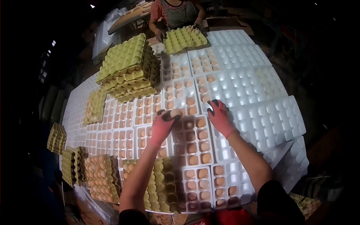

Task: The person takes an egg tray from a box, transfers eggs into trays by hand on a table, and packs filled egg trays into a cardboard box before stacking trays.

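My left hand (163, 126), in a pink glove with dark fingertips, is closed around a brown egg (175, 112) above the white foam trays. To its right, my right hand (221, 117), gloved the same way, has its fingers curled at a cell of a foam tray (234, 84). A bright white patch shows between thumb and fingers; I cannot tell whether it is an egg or foam. Below and between my hands, a foam tray (206, 153) holds brown eggs in its square cells. In front of my left forearm lies a yellowish pulp egg tray (162, 183), partly hidden by that arm.
A tall stack of pulp egg trays (123, 56) stands at the back left. Across the table, a person (180, 15) holds another pulp tray (183, 40) with a few eggs. More pulp trays (100, 178), one full of eggs, stand at the left front. Foam trays cover the table.
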{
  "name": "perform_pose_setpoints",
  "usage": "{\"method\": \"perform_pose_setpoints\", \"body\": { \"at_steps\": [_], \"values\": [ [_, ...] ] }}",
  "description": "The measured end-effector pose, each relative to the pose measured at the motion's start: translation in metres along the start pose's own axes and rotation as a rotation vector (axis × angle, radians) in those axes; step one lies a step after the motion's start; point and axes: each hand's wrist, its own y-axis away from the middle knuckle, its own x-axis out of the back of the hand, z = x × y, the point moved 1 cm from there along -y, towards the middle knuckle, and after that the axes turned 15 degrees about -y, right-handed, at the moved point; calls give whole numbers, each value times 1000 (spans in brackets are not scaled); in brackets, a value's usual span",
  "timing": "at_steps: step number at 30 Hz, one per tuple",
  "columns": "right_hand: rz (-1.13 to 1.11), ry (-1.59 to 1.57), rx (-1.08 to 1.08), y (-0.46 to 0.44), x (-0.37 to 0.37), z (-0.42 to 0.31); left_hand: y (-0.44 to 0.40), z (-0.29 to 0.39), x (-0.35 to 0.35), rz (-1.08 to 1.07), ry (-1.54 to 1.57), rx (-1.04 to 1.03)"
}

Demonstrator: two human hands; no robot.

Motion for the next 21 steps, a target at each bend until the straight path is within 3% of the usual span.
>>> {"method": "perform_pose_setpoints", "body": {
  "at_steps": [2, 5, 8, 9, 12, 15, 18, 21],
  "values": [
    [-52, 64, -70, 42, 39, -13, -56, -11, -51, 165, -331, -88],
    [20, 128, -166, 85, 69, 2, -96, -4, -80, -35, -626, -15],
    [70, 192, -205, 89, 72, 3, -71, 34, -86, 213, -546, -345],
    [45, 203, -274, 83, 71, 0, -57, 65, -83, 104, -388, -419],
    [-25, 280, -317, 80, 64, -1, -47, 91, -127, -52, -673, -666],
    [29, 252, -310, 83, 65, 4, -52, 121, -130, -103, -562, -451],
    [-7, 218, -369, 84, 67, -1, -75, 144, -144, 126, -309, -463],
    [-49, 247, -343, 86, 64, 0, -93, 129, -198, 58, -477, -482]
  ]
}}
